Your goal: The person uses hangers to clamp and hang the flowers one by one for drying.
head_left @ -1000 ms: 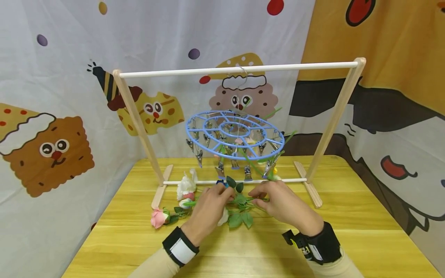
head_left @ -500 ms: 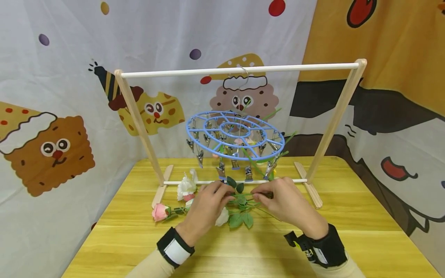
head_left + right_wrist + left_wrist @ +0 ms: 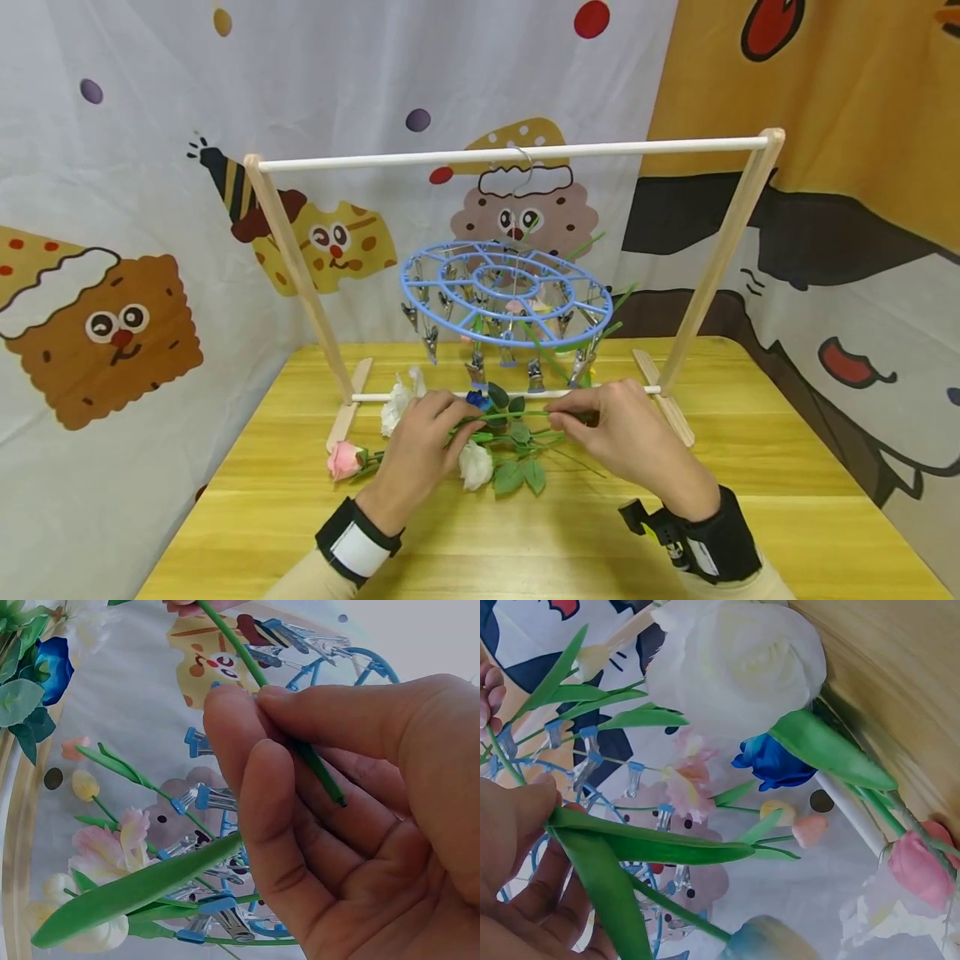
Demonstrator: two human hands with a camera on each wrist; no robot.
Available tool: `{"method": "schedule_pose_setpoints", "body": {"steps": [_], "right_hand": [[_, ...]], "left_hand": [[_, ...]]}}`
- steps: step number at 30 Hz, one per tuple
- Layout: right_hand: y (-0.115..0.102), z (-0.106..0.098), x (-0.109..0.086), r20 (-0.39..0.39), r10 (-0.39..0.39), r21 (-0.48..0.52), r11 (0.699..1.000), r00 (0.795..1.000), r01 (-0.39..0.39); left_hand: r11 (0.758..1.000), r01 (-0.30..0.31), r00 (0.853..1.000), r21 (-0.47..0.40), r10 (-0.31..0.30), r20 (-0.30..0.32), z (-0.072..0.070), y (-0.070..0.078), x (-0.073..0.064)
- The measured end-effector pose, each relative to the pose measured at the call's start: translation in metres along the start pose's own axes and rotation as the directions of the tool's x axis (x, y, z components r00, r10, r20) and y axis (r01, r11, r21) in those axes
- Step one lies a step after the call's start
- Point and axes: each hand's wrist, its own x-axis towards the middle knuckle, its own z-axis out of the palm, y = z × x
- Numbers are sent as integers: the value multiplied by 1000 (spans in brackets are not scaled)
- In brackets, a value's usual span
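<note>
My left hand point(image 3: 420, 450) pinches an artificial tulip near its long green leaves point(image 3: 667, 840); in the left wrist view its pale blue-and-cream bloom point(image 3: 765, 941) points away below. Toward the other end, my right hand point(image 3: 630, 433) pinches the green stem point(image 3: 517, 413) between thumb and fingers, and the cut tip point(image 3: 334, 791) pokes out inside the palm. The stem spans both hands, nearly level, in the head view. Beneath it lie a white rose point(image 3: 475, 465), a blue rose point(image 3: 478, 400) and green leaves point(image 3: 517, 475). Left of my left hand is a pink rose point(image 3: 345, 460).
A round blue clip hanger point(image 3: 510, 292) hangs from the white rod point(image 3: 637, 148) of a wooden stand point(image 3: 720, 267) behind the hands. Several flowers are clipped to it, stems poking upward. A white flower point(image 3: 396, 408) lies by the stand's left foot.
My left hand has moved left and my right hand slightly right, leaving a longer stretch of stem between them. More of the white and blue roses shows now.
</note>
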Motion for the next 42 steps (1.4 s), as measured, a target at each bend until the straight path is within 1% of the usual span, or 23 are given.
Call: {"method": "schedule_pose_setpoints", "body": {"steps": [3,7,13,17,20,23,29,35,38,42], "right_hand": [[-2,0,-2,1,16,1,1000,1000,-16],[-2,-2,-6,-18,23,24,999,1000,-23],[-4,-5,-10,-45,30,75,997,999,-26],[-7,-1,-14,-67,49,133,990,997,-40],[-11,5,-16,-88,48,165,986,995,-33],[-14,10,-17,-115,55,170,985,992,-35],[-21,16,-17,-171,105,169,983,980,-76],[-26,20,-16,-200,127,156,983,971,-97],[-27,22,-16,-207,139,159,981,968,-106],[-29,23,-16,-211,158,179,976,965,-121]], "left_hand": [[1000,-8,1000,-23,8,-25,-4,0,-1],[999,-14,999,-47,12,-48,-9,-1,-1],[996,36,997,-85,-42,-69,-19,-1,-6],[991,67,993,-113,-77,-86,-23,-1,-9],[986,88,989,-142,-104,-105,-25,0,-9],[979,102,984,-177,-125,-126,-27,1,-9],[964,134,975,-228,-169,-143,-31,6,-5],[958,116,970,-261,-165,-176,-31,10,-2],[948,128,968,-290,-183,-171,-32,12,-2],[941,125,967,-314,-187,-174,-32,15,0]]}}
